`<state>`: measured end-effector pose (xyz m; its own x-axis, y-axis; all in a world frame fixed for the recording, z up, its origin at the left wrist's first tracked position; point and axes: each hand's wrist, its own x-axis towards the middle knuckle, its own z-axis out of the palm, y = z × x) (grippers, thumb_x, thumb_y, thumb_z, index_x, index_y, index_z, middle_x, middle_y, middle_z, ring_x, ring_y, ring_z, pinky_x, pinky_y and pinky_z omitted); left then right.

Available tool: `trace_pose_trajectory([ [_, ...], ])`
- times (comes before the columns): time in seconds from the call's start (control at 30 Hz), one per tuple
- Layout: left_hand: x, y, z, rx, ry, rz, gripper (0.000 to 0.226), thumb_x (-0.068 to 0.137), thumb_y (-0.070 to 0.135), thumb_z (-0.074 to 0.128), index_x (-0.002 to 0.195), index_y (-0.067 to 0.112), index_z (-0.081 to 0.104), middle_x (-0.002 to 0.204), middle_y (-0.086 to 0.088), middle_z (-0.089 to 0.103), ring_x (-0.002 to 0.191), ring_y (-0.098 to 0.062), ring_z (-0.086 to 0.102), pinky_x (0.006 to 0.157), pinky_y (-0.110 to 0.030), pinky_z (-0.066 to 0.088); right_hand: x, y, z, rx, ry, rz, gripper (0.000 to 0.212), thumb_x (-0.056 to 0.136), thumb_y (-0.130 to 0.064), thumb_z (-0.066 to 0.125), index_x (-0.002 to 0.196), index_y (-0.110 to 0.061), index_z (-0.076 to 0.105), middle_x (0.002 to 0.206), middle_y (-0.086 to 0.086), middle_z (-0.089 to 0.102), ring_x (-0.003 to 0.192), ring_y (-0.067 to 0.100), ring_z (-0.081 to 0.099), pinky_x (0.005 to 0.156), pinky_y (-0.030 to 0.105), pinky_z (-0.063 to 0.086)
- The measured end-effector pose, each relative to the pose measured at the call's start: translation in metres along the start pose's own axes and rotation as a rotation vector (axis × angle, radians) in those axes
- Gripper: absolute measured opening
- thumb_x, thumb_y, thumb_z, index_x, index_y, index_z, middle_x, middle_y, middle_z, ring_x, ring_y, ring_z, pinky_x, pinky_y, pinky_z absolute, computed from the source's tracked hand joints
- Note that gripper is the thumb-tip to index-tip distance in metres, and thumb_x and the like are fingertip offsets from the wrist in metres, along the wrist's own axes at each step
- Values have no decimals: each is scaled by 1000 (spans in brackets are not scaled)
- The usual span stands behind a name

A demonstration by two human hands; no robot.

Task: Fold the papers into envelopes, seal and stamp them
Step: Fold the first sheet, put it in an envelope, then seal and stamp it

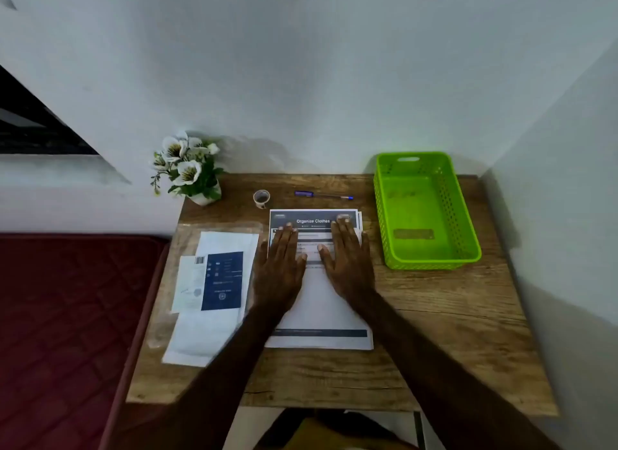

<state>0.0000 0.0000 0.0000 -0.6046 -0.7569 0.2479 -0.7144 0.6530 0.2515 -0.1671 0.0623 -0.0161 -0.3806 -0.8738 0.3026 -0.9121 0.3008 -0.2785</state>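
A stack of printed papers (321, 312) headed "Organize Clothes" lies flat in the middle of the wooden table (434, 332). My left hand (279, 269) and my right hand (347, 259) rest palm down on the top sheet, side by side, fingers straight and pointing at the wall. To the left lies a clear plastic pack of white envelopes (214, 299) with a dark blue label card on top. A small roll of tape (261, 198) and a blue pen (322, 195) lie near the table's far edge.
A green plastic basket (431, 262) stands at the back right of the table. A pot of white artificial flowers (189, 168) sits at the back left corner. A dark red mattress (67, 315) adjoins the table's left side. White walls enclose the back and right.
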Motion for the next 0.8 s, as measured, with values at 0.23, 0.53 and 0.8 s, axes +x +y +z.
trace_pose_trajectory([
  [0.23, -19, -1, 15, -113, -85, -69, 57, 105, 36, 38, 157, 13, 33, 166, -5, 29, 156, -19, 22, 128, -45, 13, -14, 6, 6, -12, -136, 6, 62, 104, -45, 38, 153, -6, 41, 162, 12, 36, 151, 25, 32, 122, 55, 23],
  [0.53, -20, -5, 20, -66, -133, -72, 59, 106, 38, 34, 159, 13, 30, 168, -5, 23, 157, -17, 14, 128, -43, 8, -15, 6, 6, -4, -129, 8, 63, 104, -45, 38, 154, -8, 39, 164, 10, 31, 153, 23, 27, 124, 53, 20],
  [0.8, -19, -6, 19, -15, -155, -47, 63, 106, 44, 32, 159, 12, 28, 169, -7, 22, 157, -19, 14, 128, -47, 11, -15, 4, 3, -41, -200, 24, 66, 104, -46, 33, 157, -8, 32, 167, 9, 25, 155, 22, 22, 124, 53, 19],
])
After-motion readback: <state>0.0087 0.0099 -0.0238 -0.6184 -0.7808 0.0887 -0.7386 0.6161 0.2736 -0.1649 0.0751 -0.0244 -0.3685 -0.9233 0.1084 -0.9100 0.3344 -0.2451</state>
